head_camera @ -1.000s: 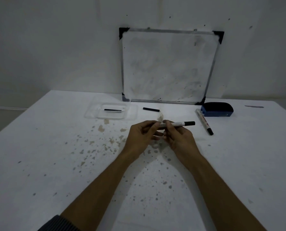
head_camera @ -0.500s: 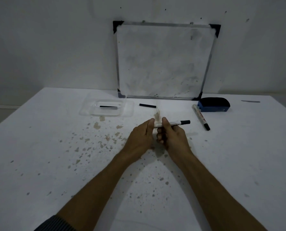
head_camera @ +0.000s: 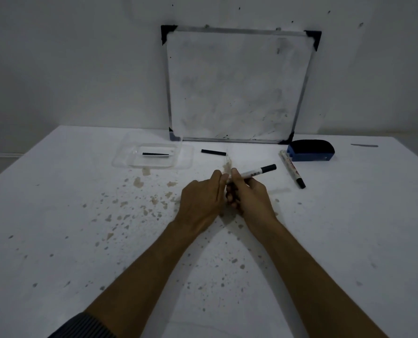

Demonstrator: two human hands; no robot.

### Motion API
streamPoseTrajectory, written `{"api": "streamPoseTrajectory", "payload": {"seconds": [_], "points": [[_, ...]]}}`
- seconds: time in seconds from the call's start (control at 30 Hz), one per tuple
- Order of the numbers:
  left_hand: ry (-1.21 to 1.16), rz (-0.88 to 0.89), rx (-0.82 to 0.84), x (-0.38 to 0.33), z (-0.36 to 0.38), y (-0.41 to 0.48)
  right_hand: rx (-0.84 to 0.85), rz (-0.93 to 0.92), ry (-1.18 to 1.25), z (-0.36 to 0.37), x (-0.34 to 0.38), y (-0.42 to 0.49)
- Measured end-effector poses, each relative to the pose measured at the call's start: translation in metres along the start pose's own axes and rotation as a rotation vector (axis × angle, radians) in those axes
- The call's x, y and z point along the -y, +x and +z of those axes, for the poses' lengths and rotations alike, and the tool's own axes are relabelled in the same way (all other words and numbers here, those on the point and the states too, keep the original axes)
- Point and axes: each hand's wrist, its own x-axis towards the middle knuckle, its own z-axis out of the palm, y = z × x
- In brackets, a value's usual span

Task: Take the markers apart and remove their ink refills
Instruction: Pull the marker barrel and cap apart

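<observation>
1. Markers and their parts lie across the stained white table (head_camera: 56, 228), so from the left: a clear plastic tray (head_camera: 120, 160) sits at the far side with one thin black refill (head_camera: 155, 154) lying flat inside it.
2. Just right of the tray, a short black cap (head_camera: 213, 152) rests on the table, near the lower edge of the whiteboard (head_camera: 237, 84) that leans on the wall.
3. Centre stage: the left hand (head_camera: 200, 201) is closed, fingertips pinching the near end of the held marker (head_camera: 254, 172).
4. Touching it, the right hand (head_camera: 249, 198) grips that marker's white barrel, black cap end pointing right and slightly up.
5. Further right, a second marker (head_camera: 292, 170) lies flat on the table, black tip toward the camera.
6. A blue eraser (head_camera: 310, 151) sits just beside its far end.
</observation>
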Motion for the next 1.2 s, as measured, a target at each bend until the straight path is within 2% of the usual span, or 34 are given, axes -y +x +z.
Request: {"api": "streamPoseTrajectory", "payload": {"seconds": [0.07,0.17,0.23,0.3,0.43,0.5,0.67,0.87,1.07,1.2], "points": [[-0.084,-0.045,0.005,0.002,0.001,0.002,0.019,-0.013,-0.033,0.002,0.000,-0.002],[-0.330,-0.149,0.117,0.001,-0.001,0.003,0.004,0.013,-0.016,0.005,-0.003,-0.002],[-0.366,-0.158,0.122,-0.001,-0.002,0.002,-0.006,0.018,0.006,0.007,-0.005,-0.002],[-0.432,-0.228,0.140,-0.003,-0.003,0.003,-0.004,-0.060,-0.035,0.007,-0.006,-0.002],[-0.822,-0.476,0.226,-0.003,-0.007,0.015,0.075,-0.271,-0.130,0.003,-0.002,0.000],[-0.834,-0.446,0.228,-0.003,-0.008,0.013,0.079,-0.265,-0.127,0.000,0.000,0.002],[-0.559,-0.211,0.188,-0.008,-0.001,-0.001,0.060,-0.082,0.001,-0.005,0.000,0.005],[-0.347,-0.131,0.122,-0.001,-0.001,-0.001,0.134,-0.015,0.067,-0.004,-0.002,0.007],[-0.614,-0.284,0.149,-0.004,0.003,0.006,0.117,-0.029,0.134,0.002,0.000,0.008],[-0.827,-0.537,-0.028,0.024,-0.012,0.013,-0.061,-0.022,0.267,-0.023,0.001,0.020]]}}
